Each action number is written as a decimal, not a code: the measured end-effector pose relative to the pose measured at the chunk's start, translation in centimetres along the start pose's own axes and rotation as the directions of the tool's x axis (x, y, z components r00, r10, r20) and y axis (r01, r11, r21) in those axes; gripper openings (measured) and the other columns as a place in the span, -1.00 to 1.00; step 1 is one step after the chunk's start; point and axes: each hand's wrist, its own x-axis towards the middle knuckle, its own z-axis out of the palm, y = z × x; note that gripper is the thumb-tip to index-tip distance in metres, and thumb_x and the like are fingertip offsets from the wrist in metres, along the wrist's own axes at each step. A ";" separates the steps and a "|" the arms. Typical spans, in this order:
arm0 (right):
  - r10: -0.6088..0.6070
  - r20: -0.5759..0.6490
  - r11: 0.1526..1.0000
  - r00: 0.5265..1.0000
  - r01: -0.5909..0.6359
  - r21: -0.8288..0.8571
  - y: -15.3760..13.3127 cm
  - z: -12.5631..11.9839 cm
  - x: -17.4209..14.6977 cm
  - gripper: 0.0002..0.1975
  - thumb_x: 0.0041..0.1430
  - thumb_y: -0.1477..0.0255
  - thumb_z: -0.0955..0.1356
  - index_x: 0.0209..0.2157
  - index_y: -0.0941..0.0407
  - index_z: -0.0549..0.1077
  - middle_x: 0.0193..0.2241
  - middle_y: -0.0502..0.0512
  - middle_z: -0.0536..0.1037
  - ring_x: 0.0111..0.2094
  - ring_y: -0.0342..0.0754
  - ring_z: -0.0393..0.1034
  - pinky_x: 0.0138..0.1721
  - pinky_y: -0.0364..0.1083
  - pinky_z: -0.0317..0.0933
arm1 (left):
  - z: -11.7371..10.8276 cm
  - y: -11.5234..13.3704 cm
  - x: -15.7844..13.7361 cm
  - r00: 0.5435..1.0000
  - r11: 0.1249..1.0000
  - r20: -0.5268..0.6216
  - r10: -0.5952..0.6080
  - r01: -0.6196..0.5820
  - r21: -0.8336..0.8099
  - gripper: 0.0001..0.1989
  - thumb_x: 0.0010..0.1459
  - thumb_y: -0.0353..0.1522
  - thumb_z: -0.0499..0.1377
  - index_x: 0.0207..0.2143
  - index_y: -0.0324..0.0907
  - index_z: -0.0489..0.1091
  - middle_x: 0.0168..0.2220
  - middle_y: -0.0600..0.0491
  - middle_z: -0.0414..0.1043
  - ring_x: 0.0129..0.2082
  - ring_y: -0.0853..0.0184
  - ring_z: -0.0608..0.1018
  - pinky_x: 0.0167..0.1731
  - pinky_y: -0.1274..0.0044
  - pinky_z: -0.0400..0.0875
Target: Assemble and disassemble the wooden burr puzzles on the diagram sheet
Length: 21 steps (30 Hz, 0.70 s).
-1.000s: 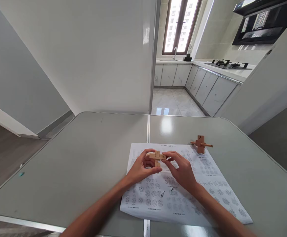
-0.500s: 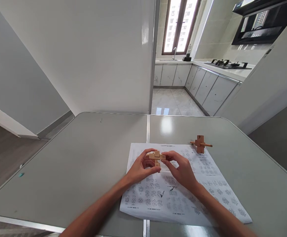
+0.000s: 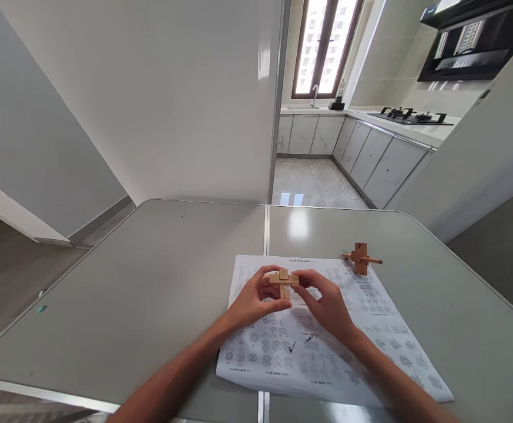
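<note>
Two hands share one small wooden block (image 3: 284, 279), which is in front of the person, above the paper. The left hand (image 3: 251, 301) is curved around its left side, fingers behind and above, thumb at the lower end of the upright part. The right hand (image 3: 327, 298) is narrow: thumb and finger close on the right end of the crossing bar. Probably the left hand gives steady support, and the right hand pinches only the end so that this part can be turned or pushed with small force. Whether the bar sits tight in the upright, I cannot tell.

Under both hands lies the paper (image 3: 311, 380), printed with many small drawings and bearing two dark tick marks. It is spread flat, perhaps so that the drawings can be looked at during handling. At its far right edge stands a second wooden cross (image 3: 361, 258), marked at the top, with a thin stick sideways; it seems put aside to leave room for the hands.

All this is on the grey table (image 3: 159, 294). Farther away, the kitchen cabinets (image 3: 371, 158) are closed, so their contents are hidden.
</note>
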 end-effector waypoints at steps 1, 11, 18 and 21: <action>0.002 0.000 1.000 1.000 -0.002 -0.001 0.0 0.0 0.0 -0.84 0.42 0.30 0.35 -0.06 0.03 0.51 -0.27 0.09 0.64 -0.29 0.01 0.58 -0.23 0.00 0.53 | 0.0 0.0 0.0 1.000 1.000 -0.004 -0.001 0.001 0.001 -0.33 0.04 -0.29 0.49 0.16 -0.05 0.31 -0.21 0.04 0.55 -0.24 0.32 0.58 -0.09 0.39 0.49; 0.003 0.000 1.000 1.000 -0.003 -0.003 0.4 0.1 -0.1 -0.83 0.42 0.28 0.35 -0.06 0.01 0.52 -0.24 0.10 0.63 -0.29 0.02 0.57 -0.23 0.00 0.53 | -0.1 -0.2 0.1 0.999 1.000 -0.023 -0.026 0.026 -0.002 -0.37 0.02 -0.28 0.50 0.12 -0.08 0.37 -0.20 0.04 0.56 -0.24 0.30 0.60 -0.08 0.38 0.50; 0.023 0.020 1.000 1.000 -0.023 0.013 0.2 0.0 0.0 -0.83 0.41 0.27 0.35 -0.07 0.03 0.52 -0.26 0.11 0.64 -0.29 0.03 0.58 -0.24 0.00 0.53 | 0.1 -0.2 0.0 0.999 1.000 -0.052 0.013 -0.012 0.021 -0.34 -0.01 -0.27 0.51 0.12 -0.08 0.38 -0.20 0.04 0.56 -0.27 0.31 0.60 -0.09 0.37 0.52; 0.029 0.027 0.999 0.999 -0.029 0.028 0.2 0.0 0.1 -0.84 0.41 0.28 0.36 -0.08 0.03 0.51 -0.26 0.09 0.64 -0.28 0.02 0.58 -0.23 -0.01 0.53 | 0.1 -0.1 -0.1 0.998 0.999 -0.054 0.024 -0.022 0.029 -0.34 0.00 -0.28 0.51 0.13 -0.08 0.37 -0.19 0.03 0.56 -0.28 0.32 0.59 -0.09 0.38 0.52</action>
